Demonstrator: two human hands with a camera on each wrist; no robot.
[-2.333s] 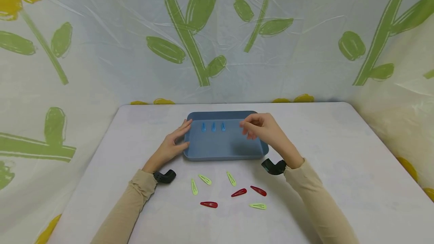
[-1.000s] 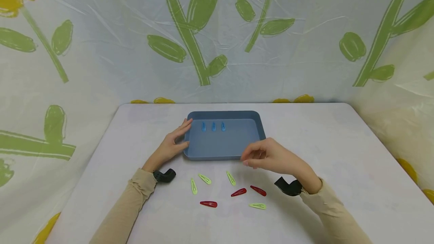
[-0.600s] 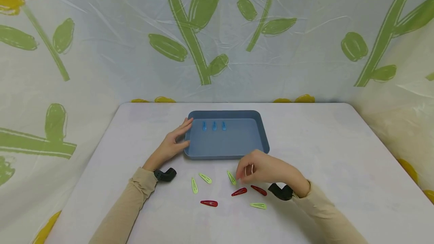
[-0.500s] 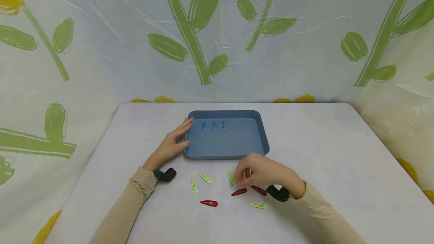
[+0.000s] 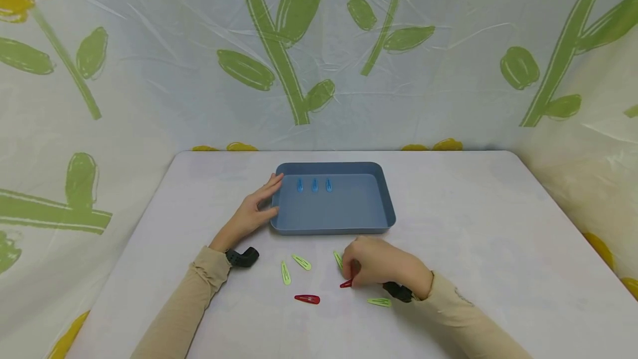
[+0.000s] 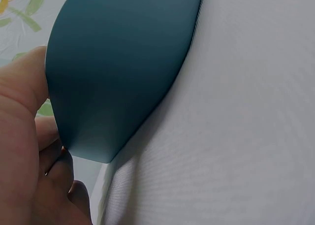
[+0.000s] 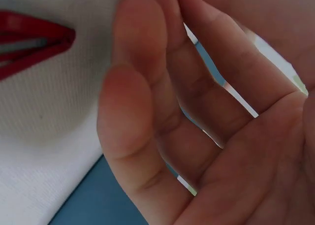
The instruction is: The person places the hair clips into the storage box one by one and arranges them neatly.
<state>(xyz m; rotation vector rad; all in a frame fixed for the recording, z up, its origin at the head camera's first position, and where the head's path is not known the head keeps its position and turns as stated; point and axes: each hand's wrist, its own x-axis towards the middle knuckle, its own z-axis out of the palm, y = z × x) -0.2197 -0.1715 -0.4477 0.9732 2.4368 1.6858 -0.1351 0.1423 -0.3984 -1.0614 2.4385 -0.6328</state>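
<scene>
My left hand (image 5: 253, 212) rests against the left side of the blue-grey tray (image 5: 334, 232), fingers extended along the rim and thumb near the front corner. In the left wrist view, the hand's fingers lie beside the tray's outer wall (image 6: 118, 72). In front of the tray, my right hand (image 5: 381, 262) reaches down with curled fingers and pinches a red snap hair clip (image 5: 345, 284) on the table; its wide end is hidden by the fingertips. Another red hair clip (image 7: 29, 24) lies beneath this hand in the right wrist view. A lime-green hair clip (image 5: 338, 258) lies beside the fingers.
Three blue hair clips (image 5: 314, 185) stand in a row inside the tray, toward the back left. On the white table (image 5: 473, 226) lie more lime-green clips (image 5: 286, 273) and a red clip (image 5: 307, 299). A flower-patterned sheet (image 5: 199, 98) hangs behind the table.
My right hand has moved from above the tray's right side, toward me and down to the red hair clip on the table. The left hand stays at the tray.
</scene>
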